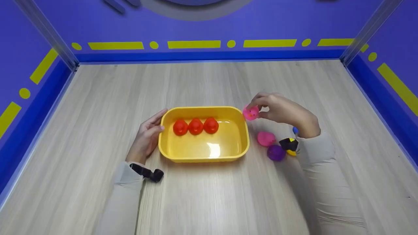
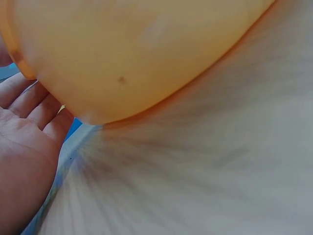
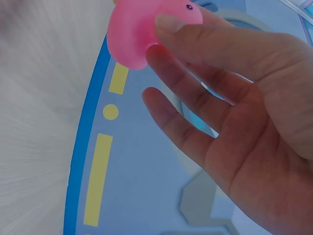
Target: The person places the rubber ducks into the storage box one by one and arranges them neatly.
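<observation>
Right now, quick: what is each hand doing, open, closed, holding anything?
Left hand: open, fingers straight, resting against the yellow tub.
Right hand: pinches a pink toy duck at the tub's right rim.

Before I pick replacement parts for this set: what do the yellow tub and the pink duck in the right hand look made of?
The yellow tub looks like glossy moulded plastic: a bright glare sits on its floor and the rim is smoothly rounded. The pink duck, pinched by the right hand, looks like soft rubber or vinyl, slightly translucent with a dull sheen; its softness cannot be confirmed by sight.
</observation>
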Motion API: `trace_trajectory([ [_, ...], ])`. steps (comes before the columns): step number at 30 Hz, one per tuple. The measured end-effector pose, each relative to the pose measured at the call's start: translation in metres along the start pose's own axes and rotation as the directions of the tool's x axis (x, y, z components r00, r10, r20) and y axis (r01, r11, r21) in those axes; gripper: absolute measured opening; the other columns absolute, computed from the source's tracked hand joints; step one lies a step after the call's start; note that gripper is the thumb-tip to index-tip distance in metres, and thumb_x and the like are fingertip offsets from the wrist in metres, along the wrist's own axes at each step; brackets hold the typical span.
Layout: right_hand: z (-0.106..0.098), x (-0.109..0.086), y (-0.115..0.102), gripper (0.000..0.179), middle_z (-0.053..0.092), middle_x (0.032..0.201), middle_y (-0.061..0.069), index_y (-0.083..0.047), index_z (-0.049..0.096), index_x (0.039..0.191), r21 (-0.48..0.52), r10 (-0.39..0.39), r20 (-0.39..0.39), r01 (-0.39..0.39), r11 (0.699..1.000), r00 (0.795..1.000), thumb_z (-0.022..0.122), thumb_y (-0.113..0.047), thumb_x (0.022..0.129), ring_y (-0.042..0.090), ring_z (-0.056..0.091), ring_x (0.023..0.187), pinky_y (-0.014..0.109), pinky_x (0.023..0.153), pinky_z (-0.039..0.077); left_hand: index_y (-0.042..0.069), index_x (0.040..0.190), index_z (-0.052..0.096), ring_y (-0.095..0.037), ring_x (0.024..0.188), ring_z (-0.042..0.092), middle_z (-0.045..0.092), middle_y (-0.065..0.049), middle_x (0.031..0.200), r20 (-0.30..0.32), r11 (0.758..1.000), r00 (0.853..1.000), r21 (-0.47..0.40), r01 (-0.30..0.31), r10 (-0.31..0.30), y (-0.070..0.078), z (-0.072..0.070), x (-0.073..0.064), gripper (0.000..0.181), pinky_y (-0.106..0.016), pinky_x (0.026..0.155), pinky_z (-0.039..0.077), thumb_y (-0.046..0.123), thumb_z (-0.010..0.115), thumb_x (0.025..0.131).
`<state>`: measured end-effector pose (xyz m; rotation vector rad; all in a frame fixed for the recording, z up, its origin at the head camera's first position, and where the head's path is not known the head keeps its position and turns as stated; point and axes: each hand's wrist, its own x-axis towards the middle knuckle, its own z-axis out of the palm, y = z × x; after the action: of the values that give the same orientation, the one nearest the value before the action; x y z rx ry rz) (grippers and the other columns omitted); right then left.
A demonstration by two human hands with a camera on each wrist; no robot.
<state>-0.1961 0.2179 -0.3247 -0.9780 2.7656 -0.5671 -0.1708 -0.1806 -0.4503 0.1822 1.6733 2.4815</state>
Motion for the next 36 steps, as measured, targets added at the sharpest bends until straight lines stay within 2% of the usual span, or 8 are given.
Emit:
trace_trajectory([
  [6,-0.002,0.003,-0.006,0.027,0.066,0.102,0.003,-0.012,0.072,0.106,0.007,0.013,0.007,-0.013,1.0,1.0,0.072,-0.001,0.082,0.019,0.063,0.095,0.034,0.083,0.058,-0.008,0.145,0.032,-0.013,0.129,0.047,0.039,-0.018,0.15,-0.001,1.0,1.0,0.012,-0.01,0.01,0.001,0.002,0.001,0.06,-0.026,0.108,0.04,-0.011,0.043,0.085],
  [13,0.0,0.009,-0.008,0.027,0.067,0.101,0.005,-0.009,0.073,0.104,0.025,-0.062,0.015,0.061,0.998,0.998,0.073,0.0,0.08,0.019,0.064,0.094,0.034,0.082,0.058,-0.009,0.145,0.032,-0.014,0.129,0.047,0.039,-0.019,0.15,-0.001,1.0,1.0,0.004,-0.012,0.012,0.0,0.002,0.0,0.06,-0.025,0.108,0.04,-0.011,0.042,0.086],
  [21,0.0,0.018,-0.013,0.027,0.069,0.1,0.005,-0.009,0.074,0.104,0.046,-0.161,0.036,0.159,0.986,0.986,0.074,0.001,0.079,0.02,0.065,0.091,0.035,0.082,0.057,-0.007,0.145,0.033,-0.013,0.13,0.047,0.039,-0.018,0.15,0.003,1.0,1.0,0.001,-0.005,0.005,0.0,0.001,0.0,0.06,-0.024,0.108,0.04,-0.01,0.044,0.086],
  [28,0.003,0.026,-0.019,0.027,0.069,0.1,0.006,-0.007,0.074,0.103,0.065,-0.17,0.074,0.166,0.984,0.983,0.073,0.003,0.078,0.022,0.065,0.092,0.036,0.083,0.058,-0.005,0.145,0.036,-0.014,0.13,0.047,0.045,-0.012,0.147,-0.006,1.0,1.0,-0.01,0.016,-0.016,0.001,0.001,-0.001,0.06,-0.024,0.108,0.04,-0.008,0.046,0.085],
  [36,0.007,0.033,-0.027,0.026,0.07,0.102,0.007,-0.006,0.074,0.104,0.011,-0.14,0.116,0.139,0.99,0.983,0.072,0.003,0.08,0.022,0.066,0.094,0.034,0.083,0.058,-0.004,0.145,0.036,-0.016,0.132,0.046,0.042,-0.014,0.149,-0.003,1.0,1.0,-0.007,0.012,-0.012,0.001,0.0,-0.001,0.06,-0.026,0.109,0.039,-0.009,0.045,0.086],
])
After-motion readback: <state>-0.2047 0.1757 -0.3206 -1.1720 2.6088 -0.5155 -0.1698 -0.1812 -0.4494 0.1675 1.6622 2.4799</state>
